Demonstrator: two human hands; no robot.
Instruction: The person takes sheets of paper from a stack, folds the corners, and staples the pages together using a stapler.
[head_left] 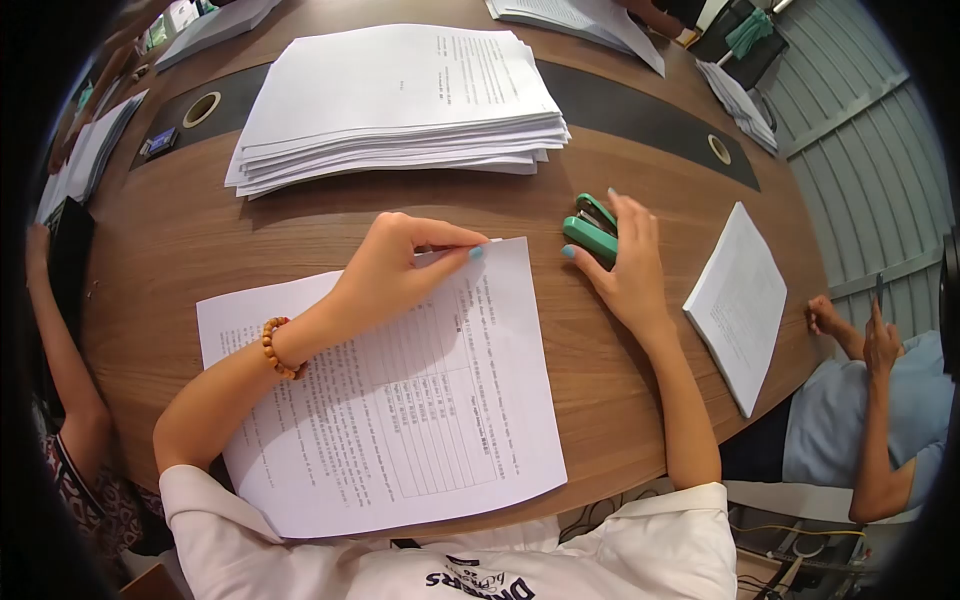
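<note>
My left hand (405, 255), with a beaded bracelet at the wrist, pinches the upper edge of printed sheets (430, 430) near their top right corner, thumb against forefinger. The sheets lie flat before me, and my left forearm crosses them. To the right of them, my right hand (630, 260) is curled about a green stapler (592, 236) on the table. Its thumb is at the stapler's near side and its fingers at the far side, with the palm covering part of it.
A tall stack of printed sheets (400, 90) stands ahead on the wooden table (400, 215). A neat pile of papers (742, 310) lies at the right. A small blue box (160, 142) sits back left. Other people sit at the sides, one holding a phone (879, 290).
</note>
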